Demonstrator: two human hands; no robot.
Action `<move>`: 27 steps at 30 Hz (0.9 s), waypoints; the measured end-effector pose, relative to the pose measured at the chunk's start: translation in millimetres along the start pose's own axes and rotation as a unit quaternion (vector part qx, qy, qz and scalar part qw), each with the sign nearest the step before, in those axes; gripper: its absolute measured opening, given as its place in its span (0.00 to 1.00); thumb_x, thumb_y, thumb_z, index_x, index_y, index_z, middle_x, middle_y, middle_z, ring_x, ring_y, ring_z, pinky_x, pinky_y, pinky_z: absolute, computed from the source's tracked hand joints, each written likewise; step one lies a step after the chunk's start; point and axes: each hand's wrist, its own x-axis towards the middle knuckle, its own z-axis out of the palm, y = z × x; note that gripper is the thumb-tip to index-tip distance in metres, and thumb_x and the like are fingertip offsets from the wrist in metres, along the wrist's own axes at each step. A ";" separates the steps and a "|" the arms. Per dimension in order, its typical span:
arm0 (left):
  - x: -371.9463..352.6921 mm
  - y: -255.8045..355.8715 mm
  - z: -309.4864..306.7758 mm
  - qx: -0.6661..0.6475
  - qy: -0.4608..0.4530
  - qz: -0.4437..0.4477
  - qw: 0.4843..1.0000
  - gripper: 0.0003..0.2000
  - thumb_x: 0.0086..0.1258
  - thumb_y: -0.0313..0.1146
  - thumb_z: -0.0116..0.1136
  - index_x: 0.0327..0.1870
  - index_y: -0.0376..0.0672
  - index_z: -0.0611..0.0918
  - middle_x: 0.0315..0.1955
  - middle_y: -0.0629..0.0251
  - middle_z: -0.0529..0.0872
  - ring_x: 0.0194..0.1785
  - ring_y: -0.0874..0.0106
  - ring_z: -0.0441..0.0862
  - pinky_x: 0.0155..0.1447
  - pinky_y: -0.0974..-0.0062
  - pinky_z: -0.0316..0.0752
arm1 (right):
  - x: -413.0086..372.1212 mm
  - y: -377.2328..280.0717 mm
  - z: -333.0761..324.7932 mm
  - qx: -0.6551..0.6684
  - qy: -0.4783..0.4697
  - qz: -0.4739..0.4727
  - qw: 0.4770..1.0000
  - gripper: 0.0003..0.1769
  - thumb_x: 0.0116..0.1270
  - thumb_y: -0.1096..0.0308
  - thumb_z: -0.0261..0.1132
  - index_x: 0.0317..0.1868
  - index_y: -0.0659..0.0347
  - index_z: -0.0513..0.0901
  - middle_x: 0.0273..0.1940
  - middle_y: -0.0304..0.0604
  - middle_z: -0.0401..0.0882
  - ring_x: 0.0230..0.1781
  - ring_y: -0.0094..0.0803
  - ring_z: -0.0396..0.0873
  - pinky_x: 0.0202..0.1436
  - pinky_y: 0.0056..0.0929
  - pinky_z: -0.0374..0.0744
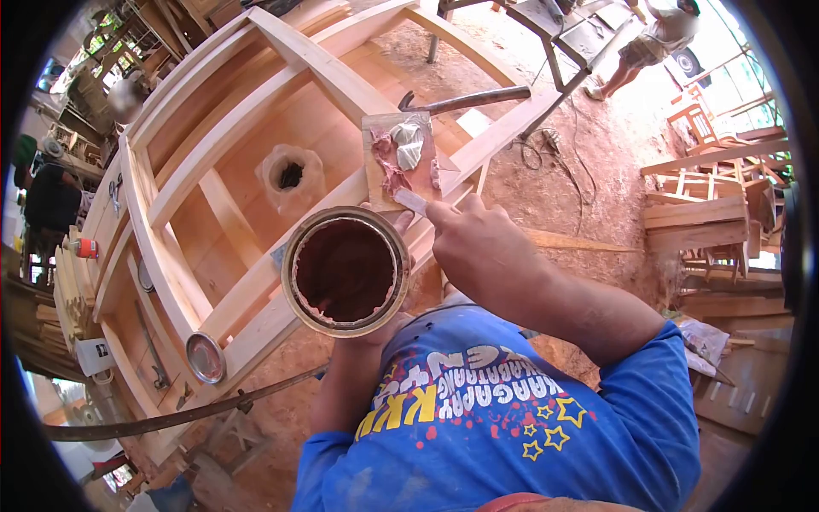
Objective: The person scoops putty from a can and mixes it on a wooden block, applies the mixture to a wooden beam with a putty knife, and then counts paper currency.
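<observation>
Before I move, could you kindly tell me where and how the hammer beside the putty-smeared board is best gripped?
I'd grip the hammer around the middle of its handle, probably coming from above: the long, slim handle extends toward the right of the picture, away from the smeared board, while the hooked head end lies close to that board.

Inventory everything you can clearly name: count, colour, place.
Open can: 1, metallic, centre
Board: 1, tan, beyond can
Paste: several smears, pink, on board
Putty knife: 1, pale, board's edge
Wooden frame: 1, pale, left and centre
Claw hammer: 1, dark, across frame
Lid: 1, reddish, on frame
Wooden furniture: several, brown, right
Bystanders: at least two, mixed clothing, background
Shirt: 1, blue, bottom
Left grip: 1, bare, on can
Right grip: 1, bare, on putty knife
</observation>
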 end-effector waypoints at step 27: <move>-8.7 -26.1 27.7 0.007 0.064 0.107 0.992 0.41 0.80 0.60 0.53 0.87 0.52 0.55 0.87 0.47 0.41 0.83 0.42 0.61 0.71 0.35 0.77 | -49.0 67.1 -41.8 0.219 0.201 -0.007 0.955 0.13 0.66 0.80 0.66 0.50 0.67 0.88 0.39 0.48 0.80 0.38 0.43 0.83 0.42 0.40 0.82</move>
